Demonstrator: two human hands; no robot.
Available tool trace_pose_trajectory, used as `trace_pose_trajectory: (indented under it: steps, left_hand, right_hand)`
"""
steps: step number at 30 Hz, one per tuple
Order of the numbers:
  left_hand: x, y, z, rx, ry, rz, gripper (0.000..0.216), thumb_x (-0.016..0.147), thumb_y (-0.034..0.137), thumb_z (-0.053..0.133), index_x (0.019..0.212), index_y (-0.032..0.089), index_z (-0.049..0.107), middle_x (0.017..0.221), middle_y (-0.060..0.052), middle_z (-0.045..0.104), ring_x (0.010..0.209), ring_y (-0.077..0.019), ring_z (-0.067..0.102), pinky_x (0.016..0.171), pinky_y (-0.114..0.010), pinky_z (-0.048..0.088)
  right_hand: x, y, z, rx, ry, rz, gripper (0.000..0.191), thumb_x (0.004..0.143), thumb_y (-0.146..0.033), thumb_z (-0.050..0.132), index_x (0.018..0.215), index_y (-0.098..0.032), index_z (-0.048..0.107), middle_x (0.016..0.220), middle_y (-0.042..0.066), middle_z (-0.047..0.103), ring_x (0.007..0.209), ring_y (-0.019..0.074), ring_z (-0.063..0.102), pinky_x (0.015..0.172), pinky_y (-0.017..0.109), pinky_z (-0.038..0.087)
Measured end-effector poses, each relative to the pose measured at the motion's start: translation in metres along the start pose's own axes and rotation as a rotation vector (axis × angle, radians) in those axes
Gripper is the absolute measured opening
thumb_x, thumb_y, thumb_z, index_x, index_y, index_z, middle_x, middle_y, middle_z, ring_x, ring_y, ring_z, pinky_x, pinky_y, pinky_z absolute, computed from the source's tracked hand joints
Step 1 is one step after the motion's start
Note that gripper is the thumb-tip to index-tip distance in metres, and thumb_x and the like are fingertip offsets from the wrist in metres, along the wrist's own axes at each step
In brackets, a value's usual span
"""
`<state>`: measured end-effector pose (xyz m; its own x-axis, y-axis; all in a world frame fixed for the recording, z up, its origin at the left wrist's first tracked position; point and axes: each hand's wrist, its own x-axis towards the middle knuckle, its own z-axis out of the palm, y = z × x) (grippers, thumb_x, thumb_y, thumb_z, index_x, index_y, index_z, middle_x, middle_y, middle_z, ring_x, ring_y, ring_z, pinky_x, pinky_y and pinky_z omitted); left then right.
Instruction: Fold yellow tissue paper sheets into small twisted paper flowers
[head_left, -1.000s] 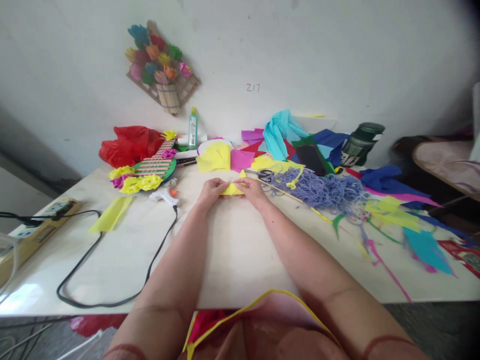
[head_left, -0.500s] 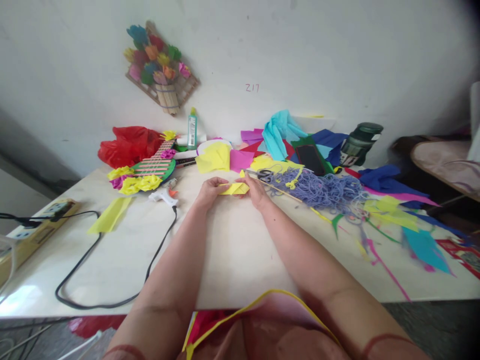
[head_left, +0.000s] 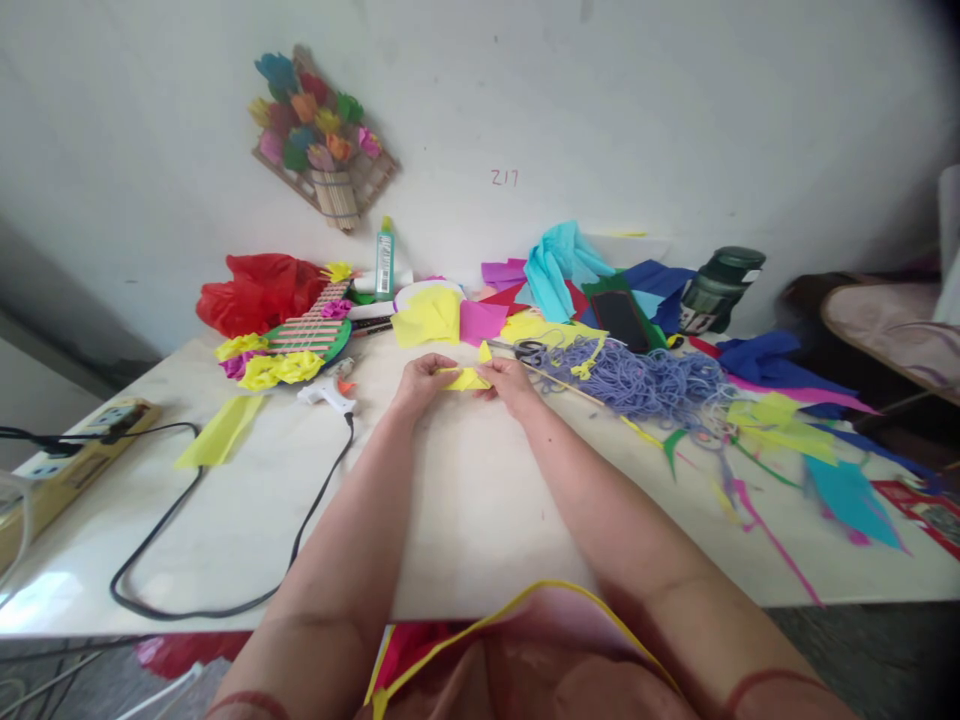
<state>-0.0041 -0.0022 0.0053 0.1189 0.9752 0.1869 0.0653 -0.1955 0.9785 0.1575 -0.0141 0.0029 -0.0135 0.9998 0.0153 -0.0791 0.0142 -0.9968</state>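
Note:
Between my two hands is a folded strip of yellow crepe paper (head_left: pixel 466 379), held above the middle of the table. My left hand (head_left: pixel 424 383) pinches its left end between thumb and fingers. At the other end, my right hand (head_left: pixel 510 384) grips it, and a pointed yellow tip sticks up beside the thumb. Just beyond my right hand lie scissors (head_left: pixel 529 349) and a thin stick (head_left: pixel 559 380). A white glue gun (head_left: pixel 328 397) rests on the table to the left of my left hand.
The glue gun's black cord (head_left: pixel 217 612) loops over the left side toward a power strip (head_left: pixel 82 450). A tangle of purple string (head_left: pixel 645 380) lies at right, with coloured paper scraps around it. Behind stand a glue bottle (head_left: pixel 385 262) and a dark green bottle (head_left: pixel 720 290).
My right hand has closed its fingers round the right end of the yellow paper, its thumb now lying over the fold. My left hand stays nearly in place.

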Motion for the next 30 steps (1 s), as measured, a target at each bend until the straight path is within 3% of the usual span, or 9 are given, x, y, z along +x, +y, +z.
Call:
trace_pose_trajectory:
  steps: [8,14,19,26,30]
  left_hand:
    - [0.000,-0.001,-0.004,0.002,-0.020,-0.074,0.044,0.052,0.040,0.073,0.086,0.013,0.065,0.066,-0.002,0.063,0.055,-0.0101,0.053,0.054,-0.022,0.039]
    - [0.003,-0.006,-0.010,-0.111,-0.056,-0.117,0.034,0.052,0.038,0.074,0.071,0.012,0.063,0.063,-0.001,0.061,0.055,-0.0095,0.054,0.057,-0.022,0.042]
    - [0.003,-0.004,-0.013,-0.258,-0.091,-0.170,0.034,0.051,0.035,0.075,0.070,0.011,0.059,0.066,-0.002,0.061,0.061,-0.0133,0.059,0.066,-0.029,0.047]
    - [0.003,-0.005,-0.013,-0.258,-0.108,-0.177,0.035,0.054,0.037,0.073,0.071,0.011,0.056,0.067,-0.002,0.061,0.056,-0.0124,0.059,0.061,-0.028,0.049]
    - [0.002,-0.002,-0.010,-0.232,-0.086,-0.202,0.043,0.063,0.050,0.063,0.080,0.011,0.058,0.072,-0.006,0.063,0.056,-0.0142,0.060,0.057,-0.028,0.049]
  right_hand:
    - [-0.002,-0.002,0.000,-0.053,0.053,-0.055,0.014,0.065,-0.028,0.058,0.063,-0.015,0.055,0.045,-0.003,0.055,0.039,0.0109,0.055,0.034,0.017,0.035]
    - [0.000,-0.001,-0.002,-0.045,0.075,-0.071,0.014,0.064,-0.028,0.057,0.063,-0.015,0.056,0.044,-0.003,0.055,0.039,0.0105,0.055,0.034,0.017,0.036]
    - [0.001,0.000,-0.002,-0.053,0.084,-0.096,0.014,0.063,-0.029,0.058,0.064,-0.015,0.056,0.046,-0.004,0.055,0.040,0.0110,0.056,0.035,0.017,0.036]
    - [0.001,0.000,-0.002,-0.041,0.095,-0.110,0.015,0.063,-0.029,0.058,0.063,-0.015,0.056,0.049,-0.003,0.056,0.041,0.0116,0.057,0.035,0.018,0.036]
    - [0.001,0.000,-0.002,-0.044,0.087,-0.115,0.017,0.063,-0.032,0.059,0.064,-0.015,0.055,0.050,-0.003,0.055,0.041,0.0112,0.056,0.035,0.018,0.036]
